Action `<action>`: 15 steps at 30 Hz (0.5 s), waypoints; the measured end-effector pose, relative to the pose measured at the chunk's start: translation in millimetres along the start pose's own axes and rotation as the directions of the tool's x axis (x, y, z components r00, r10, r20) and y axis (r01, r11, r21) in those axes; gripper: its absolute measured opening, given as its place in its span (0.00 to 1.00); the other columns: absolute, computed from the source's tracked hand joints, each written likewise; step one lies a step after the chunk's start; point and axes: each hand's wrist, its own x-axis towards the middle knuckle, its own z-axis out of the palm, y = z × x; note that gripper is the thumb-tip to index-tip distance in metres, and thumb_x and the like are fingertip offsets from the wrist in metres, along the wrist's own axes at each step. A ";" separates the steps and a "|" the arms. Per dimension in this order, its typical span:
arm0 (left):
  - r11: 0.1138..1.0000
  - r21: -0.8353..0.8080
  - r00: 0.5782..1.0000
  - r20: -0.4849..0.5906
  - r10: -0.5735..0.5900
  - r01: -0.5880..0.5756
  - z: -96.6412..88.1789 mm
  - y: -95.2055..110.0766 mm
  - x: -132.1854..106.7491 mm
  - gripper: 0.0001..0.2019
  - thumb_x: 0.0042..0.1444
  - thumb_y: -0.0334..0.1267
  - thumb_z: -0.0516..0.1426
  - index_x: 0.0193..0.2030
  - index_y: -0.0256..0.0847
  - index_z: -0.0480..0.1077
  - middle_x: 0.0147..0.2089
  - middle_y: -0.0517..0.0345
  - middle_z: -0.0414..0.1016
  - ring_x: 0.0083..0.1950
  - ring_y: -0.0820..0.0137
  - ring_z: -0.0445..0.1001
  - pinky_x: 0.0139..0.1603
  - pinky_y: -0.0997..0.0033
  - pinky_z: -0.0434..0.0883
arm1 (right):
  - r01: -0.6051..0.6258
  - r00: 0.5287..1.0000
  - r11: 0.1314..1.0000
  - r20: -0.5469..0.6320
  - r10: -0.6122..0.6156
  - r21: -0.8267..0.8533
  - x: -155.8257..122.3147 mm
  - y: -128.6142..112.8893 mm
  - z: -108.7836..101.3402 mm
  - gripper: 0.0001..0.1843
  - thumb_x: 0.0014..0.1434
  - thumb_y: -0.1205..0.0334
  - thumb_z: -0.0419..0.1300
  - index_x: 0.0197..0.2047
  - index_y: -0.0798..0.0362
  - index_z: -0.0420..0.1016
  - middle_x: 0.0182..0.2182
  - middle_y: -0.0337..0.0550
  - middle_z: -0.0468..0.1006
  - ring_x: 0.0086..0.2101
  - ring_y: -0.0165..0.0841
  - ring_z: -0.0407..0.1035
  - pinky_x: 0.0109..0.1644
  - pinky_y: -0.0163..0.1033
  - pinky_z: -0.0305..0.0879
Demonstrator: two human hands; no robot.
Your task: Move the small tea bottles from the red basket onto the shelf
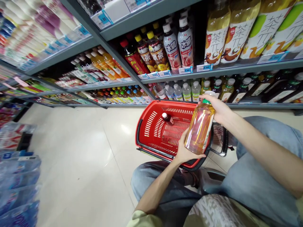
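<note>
Between my hands is a large clear bottle (199, 126) of amber liquid with a green neck ring and a whitish cap, tilted above the right part of a red shopping basket (148, 108). My right hand (219, 107) grips it around the neck and cap. Beneath the bottle, my left hand (184, 151) supports its base, the thumb and fingers around the lower end. A small dark bottle (168, 119) with a white cap lies inside the basket. The basket's black handle (223, 153) hangs down on its right side. The held bottle's label faces mostly away.
Drink shelves (165, 75) run along the back; large tea bottles (215, 37) stand at upper right and smaller bottles (187, 91) on the bottom shelf. Wrapped water packs (19, 189) are stacked at left on the tiled floor (78, 157). My bent knees (255, 176) flank the basket's near side.
</note>
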 end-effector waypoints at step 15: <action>0.566 -0.663 0.872 0.370 -0.321 0.490 -2.8 -3.9 -10.0 0.59 0.30 0.84 0.58 0.59 0.35 0.72 0.41 0.41 0.82 0.15 0.79 0.63 0.15 0.75 0.56 | 0.075 0.980 0.997 0.185 -0.079 0.029 -0.9 2.0 3.3 0.17 0.47 0.59 0.71 0.34 0.48 0.68 0.25 0.37 0.76 0.28 0.33 0.73 0.35 0.39 0.75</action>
